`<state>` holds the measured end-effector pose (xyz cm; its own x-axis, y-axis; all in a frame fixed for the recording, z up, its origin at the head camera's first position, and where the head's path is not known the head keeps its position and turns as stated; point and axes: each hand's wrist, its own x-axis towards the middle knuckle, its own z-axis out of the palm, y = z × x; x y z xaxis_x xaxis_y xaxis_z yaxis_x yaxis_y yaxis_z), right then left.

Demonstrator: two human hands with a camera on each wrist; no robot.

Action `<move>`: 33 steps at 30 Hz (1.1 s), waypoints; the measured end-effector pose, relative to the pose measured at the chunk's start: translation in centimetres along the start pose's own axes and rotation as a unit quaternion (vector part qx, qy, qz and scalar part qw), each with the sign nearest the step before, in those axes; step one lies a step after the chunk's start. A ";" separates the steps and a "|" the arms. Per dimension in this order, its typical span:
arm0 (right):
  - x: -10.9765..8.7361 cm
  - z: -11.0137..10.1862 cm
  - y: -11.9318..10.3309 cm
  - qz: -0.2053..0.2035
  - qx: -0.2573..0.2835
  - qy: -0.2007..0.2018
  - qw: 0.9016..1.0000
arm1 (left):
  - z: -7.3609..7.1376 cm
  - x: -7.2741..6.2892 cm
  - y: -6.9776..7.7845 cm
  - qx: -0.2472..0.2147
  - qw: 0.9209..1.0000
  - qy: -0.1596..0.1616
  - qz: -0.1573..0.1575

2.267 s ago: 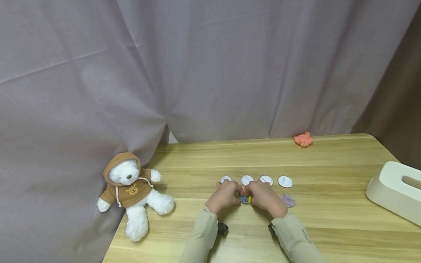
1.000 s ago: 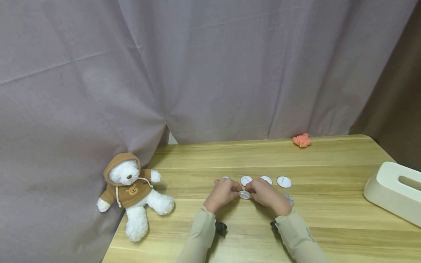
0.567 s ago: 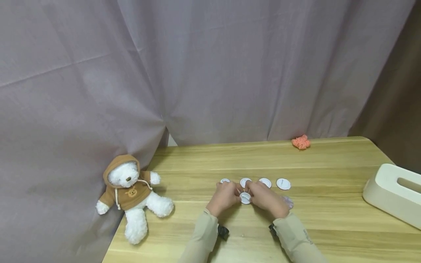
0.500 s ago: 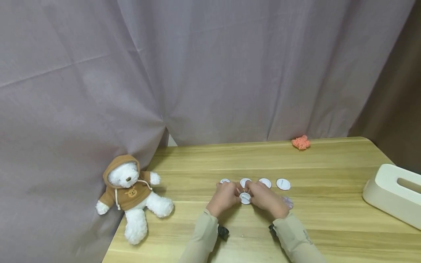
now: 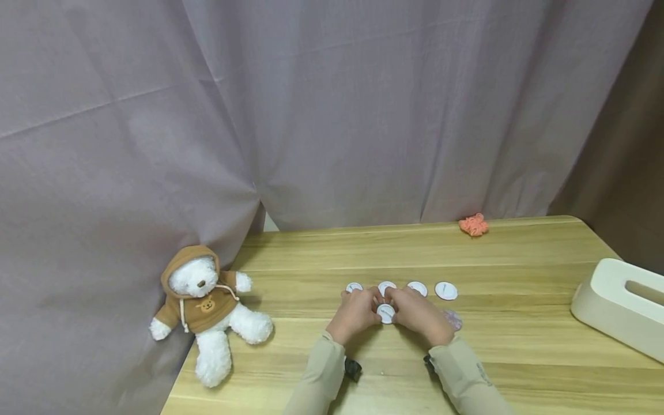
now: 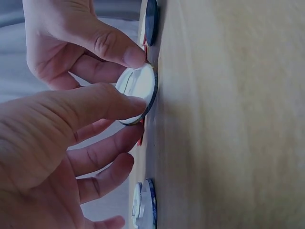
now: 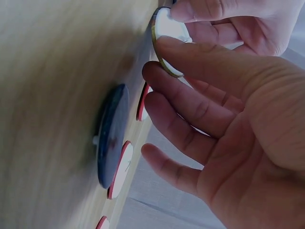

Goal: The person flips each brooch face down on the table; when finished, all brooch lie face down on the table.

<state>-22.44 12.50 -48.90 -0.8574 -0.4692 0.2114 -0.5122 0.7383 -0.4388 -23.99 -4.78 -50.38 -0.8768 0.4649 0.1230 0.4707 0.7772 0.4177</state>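
Note:
In the head view my left hand [image 5: 358, 314] and right hand [image 5: 417, 314] meet over a round button badge [image 5: 385, 313], its white pin side facing up. Thumb and fingers of the left hand [image 6: 71, 138] pinch one edge in the left wrist view. Opposite them, in the right wrist view, the right hand [image 7: 228, 95] pinches the other edge with thumb and forefinger. The badge is tilted close over the wooden table [image 5: 384, 380]. Just beyond the hands is a row of several white-backed badges [image 5: 446, 290]. A purple patterned badge [image 5: 453, 320] lies picture side up beside the right hand.
A white plush bear [image 5: 215, 311] in a brown hoodie sits at the table's left edge. A cream tissue box [image 5: 617, 305] stands at the right. Near the back edge lies a coral scrunchie [image 5: 474, 225]; behind hangs a grey curtain [image 5: 342, 115].
The held badge showed its coloured picture at first; the hands have turned it over, so its white pin side now faces up. In the last half second both hands have hardly moved.

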 end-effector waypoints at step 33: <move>0.3 1.3 0.0 -0.012 -0.050 0.014 0.999 | 0.4 0.1 -0.3 0.060 0.998 -0.013 0.008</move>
<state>-22.60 11.71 -49.92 -0.8456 -0.4740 0.2454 -0.5331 0.7727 -0.3445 -24.16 -4.76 -50.82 -0.8669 0.4871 0.1055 0.4945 0.8140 0.3049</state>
